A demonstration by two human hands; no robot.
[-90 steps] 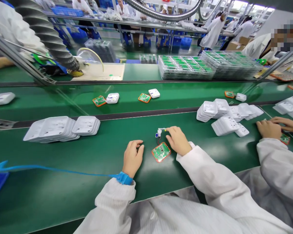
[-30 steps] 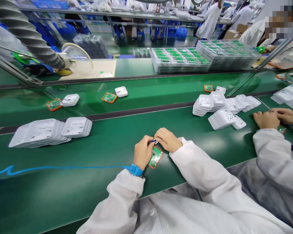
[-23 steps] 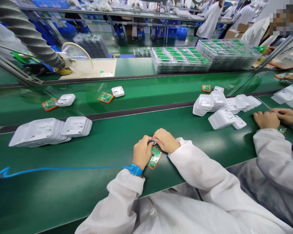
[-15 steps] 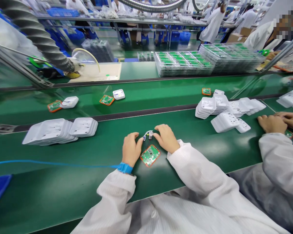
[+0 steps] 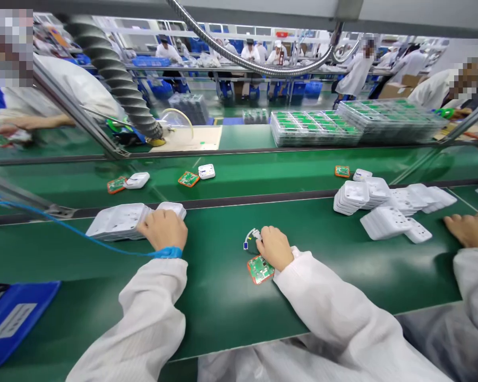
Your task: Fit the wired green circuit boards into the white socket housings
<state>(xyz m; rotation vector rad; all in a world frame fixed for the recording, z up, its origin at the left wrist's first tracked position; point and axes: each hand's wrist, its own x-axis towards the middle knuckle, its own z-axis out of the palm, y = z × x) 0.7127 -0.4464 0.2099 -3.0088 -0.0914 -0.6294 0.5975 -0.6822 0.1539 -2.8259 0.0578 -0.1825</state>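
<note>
My left hand point(image 5: 165, 229), with a blue wrist strap point(image 5: 166, 253), is over the left stacks of white plastic covers point(image 5: 115, 220). Its fingers curl down round a cover where the stacks meet; the thumb is hidden. Over the bench's middle, my right hand point(image 5: 276, 246) has its fingers closed at a short white cable point(image 5: 248, 235) with a plug and a blue-marked end. The fingertips' hold on the cable is partly hidden. Just below lies a green circuit board point(image 5: 259, 269) with an orange edge, partly covered by the right hand.
More white covers point(image 5: 386, 220) are stacked at right, near a co-worker's hand point(image 5: 470, 228). Boards with white cases point(image 5: 137, 180) lie on the green strip behind a dark rail point(image 5: 239, 200). Clear trays of boards point(image 5: 314, 129) stand farther back. A blue bin point(image 5: 24, 318) is at left.
My left hand has left the cable and moved left to the stacked white covers. My right hand remains by the cable and now partly covers the board. The view has tilted up.
</note>
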